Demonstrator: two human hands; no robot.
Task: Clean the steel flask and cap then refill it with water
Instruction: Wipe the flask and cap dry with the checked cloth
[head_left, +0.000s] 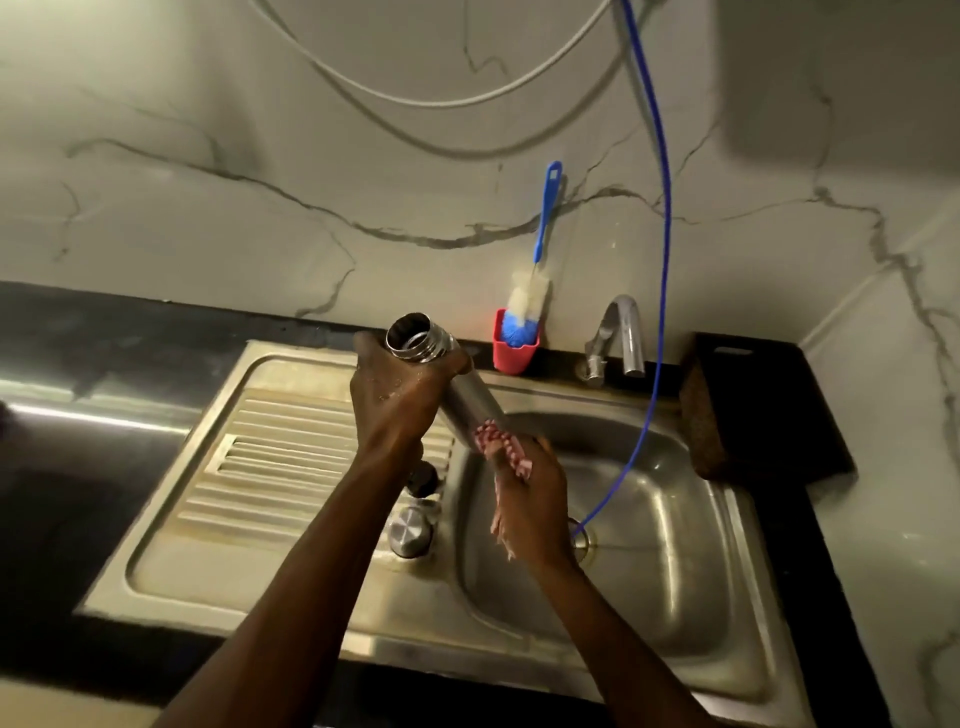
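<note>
Left hand fingers are gripping a wet, slippery cylindrical steel flask near its neck; right hand fingers are pressing a red-checked cloth against its base.

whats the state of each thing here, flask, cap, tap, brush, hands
flask: uncapped, tilted over the sink, held
cap: off, lying on the drainboard
tap: no water running
brush: standing in the red cup
left hand: gripping the flask
right hand: pressing a cloth on the flask

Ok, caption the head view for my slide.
Left hand tilts the open steel flask over the steel sink while right hand wipes it with a red-checked cloth.
</note>
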